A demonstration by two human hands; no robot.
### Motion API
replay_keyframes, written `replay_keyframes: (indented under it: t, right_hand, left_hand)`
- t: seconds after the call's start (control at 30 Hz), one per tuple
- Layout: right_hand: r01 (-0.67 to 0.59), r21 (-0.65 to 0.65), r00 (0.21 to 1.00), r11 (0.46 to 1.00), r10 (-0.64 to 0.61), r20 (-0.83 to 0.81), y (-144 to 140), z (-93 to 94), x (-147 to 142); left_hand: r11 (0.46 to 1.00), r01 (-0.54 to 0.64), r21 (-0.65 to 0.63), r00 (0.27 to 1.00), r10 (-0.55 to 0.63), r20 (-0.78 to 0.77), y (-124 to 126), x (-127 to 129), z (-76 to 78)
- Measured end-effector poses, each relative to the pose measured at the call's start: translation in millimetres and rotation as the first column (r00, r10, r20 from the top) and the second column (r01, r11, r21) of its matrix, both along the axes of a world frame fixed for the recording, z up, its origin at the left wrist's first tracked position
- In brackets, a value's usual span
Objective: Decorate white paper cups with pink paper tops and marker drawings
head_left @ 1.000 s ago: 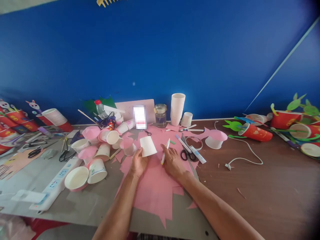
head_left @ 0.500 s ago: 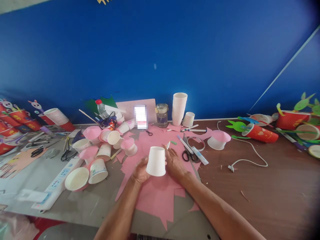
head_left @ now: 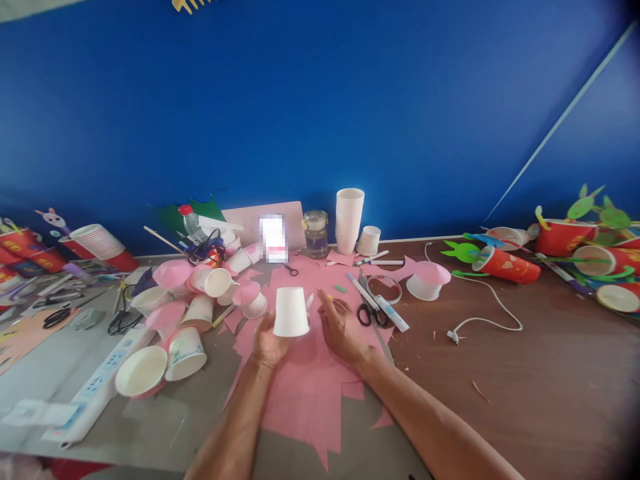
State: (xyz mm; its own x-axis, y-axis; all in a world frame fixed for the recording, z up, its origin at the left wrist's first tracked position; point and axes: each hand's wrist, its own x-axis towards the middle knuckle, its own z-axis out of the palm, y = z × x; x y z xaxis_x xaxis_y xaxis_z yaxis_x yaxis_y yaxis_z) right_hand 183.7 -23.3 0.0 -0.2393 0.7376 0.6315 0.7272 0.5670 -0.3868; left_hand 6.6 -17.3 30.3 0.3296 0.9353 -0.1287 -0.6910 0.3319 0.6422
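A plain white paper cup (head_left: 291,312) is upside down in my left hand (head_left: 270,343), whose fingers wrap round its side. To the right of the cup and apart from it, my right hand (head_left: 343,330) is open, its index finger stretched forward and the others loosely bent. Nothing shows in its grip. Beneath both hands spreads cut pink paper (head_left: 305,393) with jagged edges. A small whitish thing just right of the cup is too small to name. Close to my right hand lie black scissors (head_left: 367,315), a glue tube (head_left: 393,313) and a small green piece (head_left: 340,289).
Cups with pink cone tops (head_left: 173,274) crowd the left, near a power strip (head_left: 95,387). At the back stand a lit phone (head_left: 273,238), a glass jar (head_left: 315,237) and a cup stack (head_left: 349,220). A white cable (head_left: 493,327) and decorated red cups (head_left: 515,265) lie right.
My right hand has come away from the cup, leaving a gap between them. The cup has shifted slightly left in my left hand. The whole view has turned a little.
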Motion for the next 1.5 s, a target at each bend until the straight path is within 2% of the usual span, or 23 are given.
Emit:
replay_keyframes:
  t: [0.13,0.23,0.3,0.5,0.63,0.73,0.83,0.9,0.97,1.1,1.3,1.4,1.5]
  right_hand:
    - [0.111,-0.064,0.987,0.992,-0.118,-0.106,4.8,2.5,8.1]
    - [0.217,-0.061,0.969,0.974,-0.223,-0.109,12.0,-0.4,18.2]
    - [0.24,-0.066,0.965,0.968,-0.246,-0.092,17.6,-3.2,23.0]
    - [0.166,-0.158,0.984,0.973,-0.151,0.1,26.1,-4.0,17.3]
    - [0.186,-0.237,0.967,0.954,-0.135,0.218,25.8,-2.2,13.1]
    - [0.211,-0.236,0.969,0.949,-0.171,0.179,25.7,-3.5,15.9]
    - [0.24,-0.175,0.969,0.955,-0.225,0.101,24.7,-5.3,20.0]
    - [0.26,-0.155,0.963,0.953,-0.244,0.115,22.8,-5.0,21.1]
    - [0.249,-0.172,0.959,0.953,-0.218,0.181,20.1,-3.4,20.5]
    - [0.159,-0.246,0.956,0.956,-0.087,0.28,15.3,-0.1,17.2]
    - [0.074,-0.244,0.939,0.967,0.015,0.344,15.3,-2.4,14.9]
    - [0.087,-0.277,0.946,0.957,0.008,0.324,17.1,-3.3,16.3]
    - [0.079,-0.249,0.983,0.965,-0.034,0.178,18.7,-4.7,20.8]
  left_hand:
    - [0.998,-0.064,0.006,0.998,0.064,0.024,-0.2,-0.7,5.2]
    - [0.994,-0.097,0.044,0.994,0.095,0.043,-2.1,-1.3,9.4]
    - [0.993,-0.102,0.063,0.993,0.098,0.068,-3.4,-2.7,11.8]
    - [0.991,-0.114,0.076,0.982,0.101,0.16,-3.8,-11.9,16.2]
    - [0.986,-0.147,0.078,0.978,0.133,0.16,-1.6,-15.7,16.9]
    - [0.986,-0.147,0.077,0.973,0.13,0.192,-0.9,-17.2,17.1]
    - [0.984,-0.164,0.071,0.968,0.147,0.202,-1.1,-18.3,17.8]
    - [0.983,-0.167,0.072,0.97,0.151,0.192,-1.2,-18.6,18.3]
    - [0.983,-0.164,0.08,0.972,0.147,0.185,-1.2,-18.3,18.5]
    - [0.983,-0.162,0.091,0.973,0.143,0.181,-1.0,-17.5,17.8]
    - [0.981,-0.172,0.091,0.964,0.149,0.222,-0.9,-17.8,18.1]
    - [0.981,-0.174,0.088,0.966,0.152,0.211,-1.2,-17.7,18.7]
    - [0.982,-0.166,0.094,0.967,0.143,0.209,-1.2,-18.1,17.7]
